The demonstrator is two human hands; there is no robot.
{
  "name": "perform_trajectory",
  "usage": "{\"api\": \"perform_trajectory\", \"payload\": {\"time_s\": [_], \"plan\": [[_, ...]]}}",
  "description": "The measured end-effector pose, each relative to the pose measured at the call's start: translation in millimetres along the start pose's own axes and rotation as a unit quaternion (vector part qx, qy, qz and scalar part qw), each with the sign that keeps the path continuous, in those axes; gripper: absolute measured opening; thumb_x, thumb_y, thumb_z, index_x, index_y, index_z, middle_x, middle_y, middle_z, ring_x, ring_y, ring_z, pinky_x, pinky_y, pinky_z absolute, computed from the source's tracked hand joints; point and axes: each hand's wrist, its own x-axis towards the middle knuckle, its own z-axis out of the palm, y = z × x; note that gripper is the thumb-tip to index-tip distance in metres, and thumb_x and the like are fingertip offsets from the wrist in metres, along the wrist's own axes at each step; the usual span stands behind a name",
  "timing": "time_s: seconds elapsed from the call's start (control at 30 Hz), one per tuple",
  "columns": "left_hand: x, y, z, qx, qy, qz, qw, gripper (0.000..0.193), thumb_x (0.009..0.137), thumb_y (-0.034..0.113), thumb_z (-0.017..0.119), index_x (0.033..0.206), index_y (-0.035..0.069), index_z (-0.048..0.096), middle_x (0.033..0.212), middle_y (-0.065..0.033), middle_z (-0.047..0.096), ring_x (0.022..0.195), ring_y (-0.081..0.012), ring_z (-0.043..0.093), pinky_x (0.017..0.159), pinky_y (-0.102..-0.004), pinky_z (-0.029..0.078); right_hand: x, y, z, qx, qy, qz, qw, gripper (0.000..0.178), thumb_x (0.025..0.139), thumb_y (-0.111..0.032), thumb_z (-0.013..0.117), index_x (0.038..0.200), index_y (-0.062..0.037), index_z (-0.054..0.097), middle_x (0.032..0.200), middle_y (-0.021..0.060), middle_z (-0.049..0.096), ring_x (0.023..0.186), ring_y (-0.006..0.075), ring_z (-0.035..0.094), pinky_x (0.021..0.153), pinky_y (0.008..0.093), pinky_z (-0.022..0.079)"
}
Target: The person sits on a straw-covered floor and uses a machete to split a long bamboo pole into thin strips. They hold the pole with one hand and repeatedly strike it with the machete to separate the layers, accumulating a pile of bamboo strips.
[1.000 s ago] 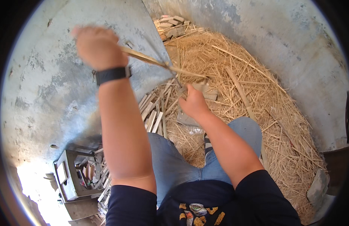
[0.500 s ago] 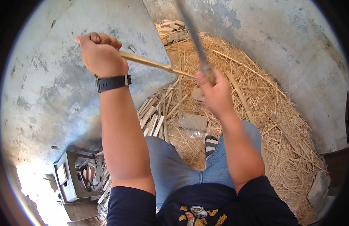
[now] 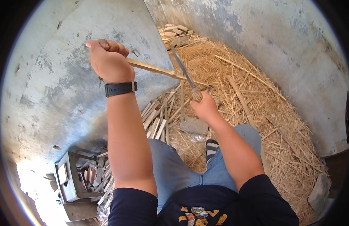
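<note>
My left hand (image 3: 111, 64), with a black watch strap (image 3: 121, 89) at its wrist, is raised in front of the left wall. Its fingers are curled round one end of a pale bamboo stick (image 3: 152, 68), which slants down to the right. My right hand (image 3: 205, 107) grips the handle of a long-bladed knife (image 3: 183, 68), its dark blade angled up and to the left. In this view the blade crosses the stick near its far end; whether they touch I cannot tell.
Straw and thin shavings (image 3: 257, 98) cover the floor. Split wood strips (image 3: 157, 122) lie left of a flat block (image 3: 194, 125). A longer pole (image 3: 240, 96) rests on the straw at right. Worn walls (image 3: 280, 49) rise around; a wooden box (image 3: 72, 177) of scraps stands lower left.
My right hand has come down and a little left, bringing the blade from above the stick to across it. My left hand and the stick have shifted slightly right and down.
</note>
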Motion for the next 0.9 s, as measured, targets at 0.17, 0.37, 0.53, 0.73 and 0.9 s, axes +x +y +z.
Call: {"api": "perform_trajectory", "payload": {"time_s": [0.17,0.37,0.53,0.73,0.9], "plan": [[0.5,-1.8,1.6,-0.001,0.016,0.035,0.999,0.04,0.107,0.034,0.032,0.074,0.011,0.037,0.055,0.0007,0.032,0.05,-0.0134,0.026,0.051,-0.0306,0.029,-33.7,-54.8,-25.8,0.119,0.114,-0.116,0.979,0.029,0.089,-0.023,0.066,0.106,-0.0005,0.06,0.081,0.0152,0.067,0.075,0.0243,0.066,0.071,0.0378,0.052],[-9.4,3.3,31.7,0.005,0.058,0.028,0.998,0.039,0.108,0.032,0.03,0.074,0.013,0.034,0.056,0.0019,0.028,0.052,-0.0138,0.024,0.053,-0.0305,0.026,-14.3,0.5,27.9,0.059,0.149,-0.166,0.973,0.031,0.086,-0.016,0.065,0.109,0.0028,0.057,0.077,0.0217,0.067,0.072,0.0339,0.069,0.069,0.0444,0.054],[-6.0,0.0,14.5,0.022,0.064,0.035,0.997,0.041,0.108,0.033,0.03,0.074,0.012,0.033,0.056,0.0016,0.027,0.052,-0.0147,0.022,0.053,-0.031,0.025,-10.7,0.8,25.2,0.008,-0.024,-0.042,0.999,0.038,0.084,-0.015,0.065,0.117,0.0027,0.06,0.078,0.022,0.067,0.076,0.0343,0.069,0.071,0.0429,0.054],[-8.8,-0.5,10.2,0.018,0.012,0.04,0.999,0.04,0.108,0.033,0.031,0.076,0.01,0.037,0.056,0.0005,0.032,0.051,-0.0141,0.028,0.053,-0.0316,0.031,-32.5,-31.5,-3.9,0.143,0.078,-0.138,0.977,0.029,0.086,-0.016,0.067,0.108,0.0005,0.062,0.075,0.0158,0.067,0.069,0.0285,0.067,0.064,0.0388,0.051],[-16.9,-1.5,28.3,0.025,-0.009,0.071,0.997,0.038,0.107,0.033,0.034,0.075,0.012,0.035,0.057,0.0017,0.029,0.051,-0.0143,0.026,0.054,-0.0313,0.03,-36.1,-30.2,4.3,0.09,0.112,-0.156,0.977,0.027,0.086,-0.015,0.066,0.106,0.0019,0.058,0.08,0.0205,0.068,0.078,0.0354,0.07,0.07,0.0431,0.054]]}}
